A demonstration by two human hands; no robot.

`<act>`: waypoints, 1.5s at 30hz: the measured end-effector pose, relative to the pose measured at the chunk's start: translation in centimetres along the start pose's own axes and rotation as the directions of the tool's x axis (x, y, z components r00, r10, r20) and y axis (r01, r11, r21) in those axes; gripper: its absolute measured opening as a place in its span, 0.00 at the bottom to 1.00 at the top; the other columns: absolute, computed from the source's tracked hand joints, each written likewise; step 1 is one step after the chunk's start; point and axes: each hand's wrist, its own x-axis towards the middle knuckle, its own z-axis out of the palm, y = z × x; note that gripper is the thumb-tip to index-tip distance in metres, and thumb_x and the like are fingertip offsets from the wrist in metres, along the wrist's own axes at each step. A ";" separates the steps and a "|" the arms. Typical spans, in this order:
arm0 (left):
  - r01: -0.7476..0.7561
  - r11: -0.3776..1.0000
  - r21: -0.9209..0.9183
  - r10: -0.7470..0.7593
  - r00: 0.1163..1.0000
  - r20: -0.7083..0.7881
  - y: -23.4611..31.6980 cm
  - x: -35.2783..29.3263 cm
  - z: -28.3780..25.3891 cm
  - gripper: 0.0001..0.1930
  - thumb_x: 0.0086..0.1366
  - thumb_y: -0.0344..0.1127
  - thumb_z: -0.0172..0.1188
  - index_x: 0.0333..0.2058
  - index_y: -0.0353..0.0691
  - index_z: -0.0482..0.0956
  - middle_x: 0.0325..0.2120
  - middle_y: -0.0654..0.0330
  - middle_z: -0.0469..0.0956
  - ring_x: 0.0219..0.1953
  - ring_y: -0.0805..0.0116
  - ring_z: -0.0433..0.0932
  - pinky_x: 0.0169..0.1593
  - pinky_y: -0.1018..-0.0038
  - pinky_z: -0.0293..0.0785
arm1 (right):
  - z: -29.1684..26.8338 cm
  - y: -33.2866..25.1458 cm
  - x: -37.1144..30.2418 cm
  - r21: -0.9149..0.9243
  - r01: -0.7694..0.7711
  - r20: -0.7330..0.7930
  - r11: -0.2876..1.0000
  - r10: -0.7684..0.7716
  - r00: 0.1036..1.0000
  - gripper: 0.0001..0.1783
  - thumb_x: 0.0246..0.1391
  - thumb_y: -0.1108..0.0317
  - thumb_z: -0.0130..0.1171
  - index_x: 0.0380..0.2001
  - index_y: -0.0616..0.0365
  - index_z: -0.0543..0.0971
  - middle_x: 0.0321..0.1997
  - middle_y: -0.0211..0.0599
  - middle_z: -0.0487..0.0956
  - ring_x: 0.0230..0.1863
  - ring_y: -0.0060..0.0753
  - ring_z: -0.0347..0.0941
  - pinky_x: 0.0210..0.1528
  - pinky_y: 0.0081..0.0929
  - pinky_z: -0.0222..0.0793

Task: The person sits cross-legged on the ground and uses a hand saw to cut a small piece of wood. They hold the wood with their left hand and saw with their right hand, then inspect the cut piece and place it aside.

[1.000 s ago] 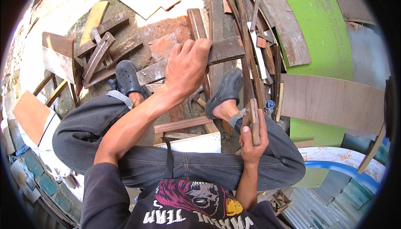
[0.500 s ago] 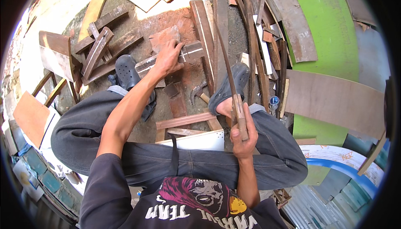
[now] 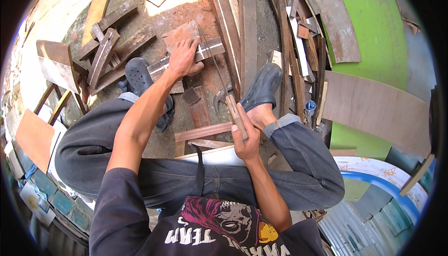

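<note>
My right hand [image 3: 246, 137] is closed round the wooden handle of a hand saw [image 3: 234, 111]. The saw's thin, narrow blade slants up and left, and its far part crosses over a dark wooden plank [image 3: 217, 46] that has a white stripe. With fingers bent over its top, my left hand [image 3: 185, 59] grips this plank just left of the blade. Whether the teeth touch the wood I cannot tell. Behind the hand, a flat reddish slab [image 3: 181, 34] lies against the plank. A hammer [image 3: 220, 98] rests on the ground near the saw handle.
Long dark boards [image 3: 247, 36] lie beyond the saw, with more strips stacked to the right. Wood offcuts [image 3: 103, 55] are piled at the left. A small wooden frame [image 3: 203, 133] stands before my crossed legs. A green sheet [image 3: 378, 32] spreads along the right.
My right hand has brought the saw left and forward, so its blade now crosses the striped plank. My left hand stays on the plank.
</note>
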 end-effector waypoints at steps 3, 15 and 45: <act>-0.032 0.999 0.016 0.032 0.999 -0.027 -0.1 -0.1 0.0 0.45 0.45 0.50 0.72 0.61 0.36 0.69 0.49 0.49 0.75 0.55 0.53 0.72 0.60 0.59 0.64 | 0.4 1.4 0.2 0.026 0.001 0.014 1.000 -0.002 1.000 0.29 0.60 0.71 0.52 0.63 0.74 0.69 0.58 0.64 0.77 0.58 0.51 0.79 0.59 0.33 0.72; 0.052 0.989 0.139 -0.070 0.989 0.128 0.3 0.7 -0.6 0.41 0.47 0.56 0.67 0.56 0.35 0.72 0.47 0.49 0.73 0.55 0.50 0.71 0.59 0.57 0.66 | 0.7 2.4 -1.1 0.010 -0.177 0.046 0.984 0.176 0.983 0.28 0.59 0.74 0.49 0.63 0.71 0.70 0.60 0.63 0.76 0.64 0.55 0.72 0.65 0.37 0.65; 0.110 0.983 0.148 -0.146 0.955 0.258 0.3 1.3 -0.6 0.42 0.49 0.54 0.74 0.57 0.37 0.69 0.49 0.54 0.72 0.56 0.59 0.72 0.54 0.55 0.68 | 6.8 8.6 8.6 0.092 -0.567 0.049 0.818 0.565 0.823 0.25 0.67 0.62 0.57 0.62 0.65 0.73 0.59 0.53 0.79 0.61 0.35 0.74 0.63 0.29 0.66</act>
